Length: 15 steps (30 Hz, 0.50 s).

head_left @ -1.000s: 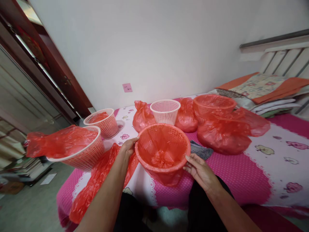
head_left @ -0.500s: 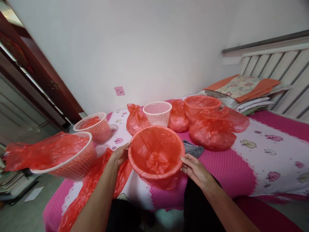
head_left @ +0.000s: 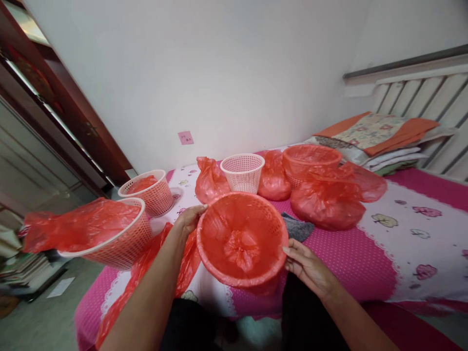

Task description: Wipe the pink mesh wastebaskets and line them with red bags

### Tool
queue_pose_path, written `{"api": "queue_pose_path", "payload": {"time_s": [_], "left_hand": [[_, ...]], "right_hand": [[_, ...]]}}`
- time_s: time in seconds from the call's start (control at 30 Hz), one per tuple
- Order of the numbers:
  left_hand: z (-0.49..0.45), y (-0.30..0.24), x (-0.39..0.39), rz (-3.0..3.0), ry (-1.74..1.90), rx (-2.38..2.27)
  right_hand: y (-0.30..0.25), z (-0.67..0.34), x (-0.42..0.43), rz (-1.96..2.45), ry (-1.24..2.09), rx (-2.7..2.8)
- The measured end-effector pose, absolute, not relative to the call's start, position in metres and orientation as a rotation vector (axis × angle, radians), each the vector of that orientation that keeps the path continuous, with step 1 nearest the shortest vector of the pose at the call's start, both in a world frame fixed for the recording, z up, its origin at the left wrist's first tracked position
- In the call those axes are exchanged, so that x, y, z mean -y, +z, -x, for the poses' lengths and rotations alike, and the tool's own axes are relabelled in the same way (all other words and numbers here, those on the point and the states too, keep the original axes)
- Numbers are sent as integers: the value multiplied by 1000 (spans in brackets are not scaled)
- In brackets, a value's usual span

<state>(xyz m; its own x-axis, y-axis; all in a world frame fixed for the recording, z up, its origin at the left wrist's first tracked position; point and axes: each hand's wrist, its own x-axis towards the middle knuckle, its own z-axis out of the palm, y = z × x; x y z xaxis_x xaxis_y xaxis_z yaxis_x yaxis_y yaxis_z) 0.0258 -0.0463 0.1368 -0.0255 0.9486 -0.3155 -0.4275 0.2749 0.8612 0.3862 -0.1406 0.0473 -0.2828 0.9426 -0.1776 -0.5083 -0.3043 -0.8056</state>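
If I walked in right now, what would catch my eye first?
Probably the red-lined basket in the middle, tilted toward the camera, with the left hand and right hand on its rim. Around it, red plastic bags and more baskets, one an unlined white basket, crowd the pink bedspread.

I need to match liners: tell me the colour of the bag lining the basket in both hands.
Red: the bag, translucent, shows best in the head view.
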Motion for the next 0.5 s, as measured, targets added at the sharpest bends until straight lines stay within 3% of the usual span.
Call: {"api": "queue_pose_path", "payload": {"time_s": [0.5], "left_hand": [[-19,141,47,-653,1086,-1118]], "right_hand": [[37,-399,134,866,1750,928]]}}
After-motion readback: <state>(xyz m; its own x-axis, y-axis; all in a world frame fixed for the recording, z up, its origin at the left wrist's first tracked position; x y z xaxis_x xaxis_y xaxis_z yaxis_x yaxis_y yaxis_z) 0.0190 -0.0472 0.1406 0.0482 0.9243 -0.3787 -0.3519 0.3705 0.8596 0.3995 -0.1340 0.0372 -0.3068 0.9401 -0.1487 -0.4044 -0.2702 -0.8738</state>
